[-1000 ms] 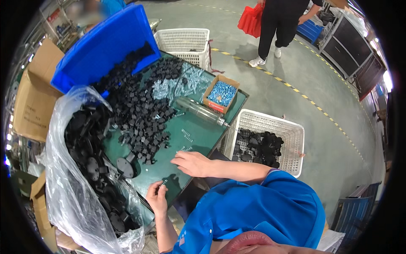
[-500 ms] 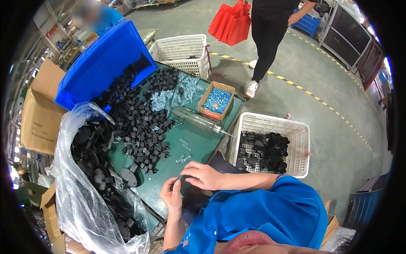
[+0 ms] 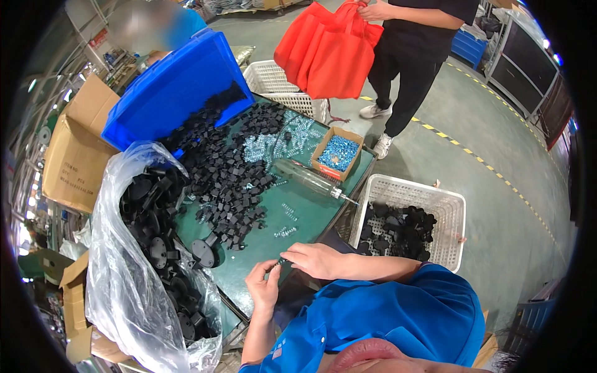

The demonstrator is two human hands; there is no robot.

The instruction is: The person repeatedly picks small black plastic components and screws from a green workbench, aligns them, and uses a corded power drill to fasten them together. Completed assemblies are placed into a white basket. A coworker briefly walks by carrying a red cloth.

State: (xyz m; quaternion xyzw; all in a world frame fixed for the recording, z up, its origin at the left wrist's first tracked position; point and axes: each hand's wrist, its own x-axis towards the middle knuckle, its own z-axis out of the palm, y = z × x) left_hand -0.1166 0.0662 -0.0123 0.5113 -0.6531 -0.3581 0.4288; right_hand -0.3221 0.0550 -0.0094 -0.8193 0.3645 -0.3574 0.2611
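Just over the near edge of the green table (image 3: 249, 273), my left hand (image 3: 263, 286) and my right hand (image 3: 316, 260) come together, fingertips almost meeting. Both pinch a small spring-like part (image 3: 280, 262), too small to make out fully. Beyond them on the tabletop lie a few loose coil springs (image 3: 285, 232). A pile of small black plastic blocks (image 3: 230, 205) spreads farther back, with more springs (image 3: 264, 148) heaped beside it. A round black base (image 3: 204, 253) rests left of my hands. Further round black parts (image 3: 158, 252) fill a clear plastic bag (image 3: 118, 280).
A clear-bodied screwdriver (image 3: 311, 180) lies by a small carton of bluish screws (image 3: 337, 153). A blue bin (image 3: 177, 87) tips onto the table. White baskets (image 3: 457, 239) stand right and behind. A person with red bags (image 3: 333, 53) stands beyond; another is at far left.
The person with the red bags has come closer to the table and brought a hand to the bags. My hands stay together, the part still between them; the view has shifted slightly.
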